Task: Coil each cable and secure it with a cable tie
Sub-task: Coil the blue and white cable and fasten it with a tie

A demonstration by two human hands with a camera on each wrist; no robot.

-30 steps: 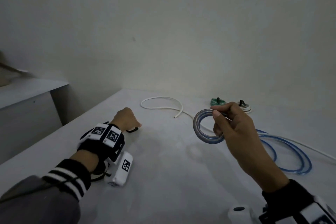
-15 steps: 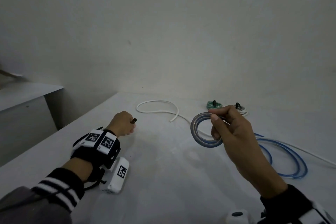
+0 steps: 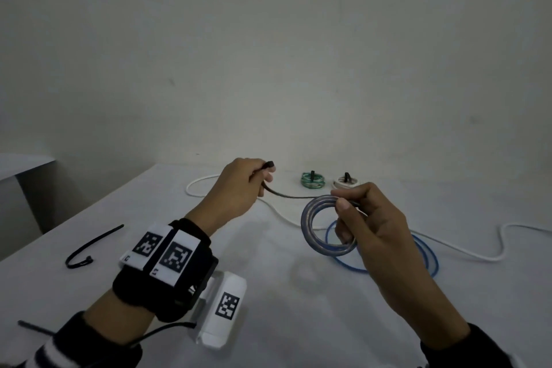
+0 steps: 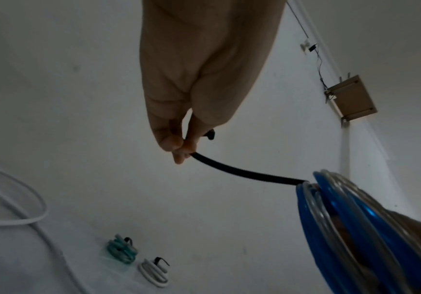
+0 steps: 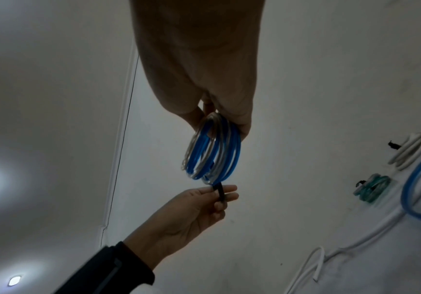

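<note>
My right hand [image 3: 352, 209] holds a small coil of blue and clear cable [image 3: 313, 230] upright above the table, fingers curled round its right side; the same coil [image 5: 212, 151] hangs from that hand in the right wrist view. My left hand [image 3: 260, 179] pinches a black cable tie [image 3: 283, 195] near its head. The tie's [image 4: 244, 172] free end reaches the coil's [image 4: 342, 218] top edge. The uncoiled blue cable [image 3: 430, 257] lies in loops on the table behind my right hand.
A green coil [image 3: 312, 181] and a white coil [image 3: 345, 183], each tied, sit at the table's back. A loose white cable [image 3: 466, 251] snakes across the table [image 3: 298, 323]. A spare black tie [image 3: 89, 245] lies at the left. A ledge [image 3: 24, 164] stands far left.
My left hand lifted a black tie off the table and carried it right, up to the coil. The right hand kept the coil raised. A spare tie now shows at the left.
</note>
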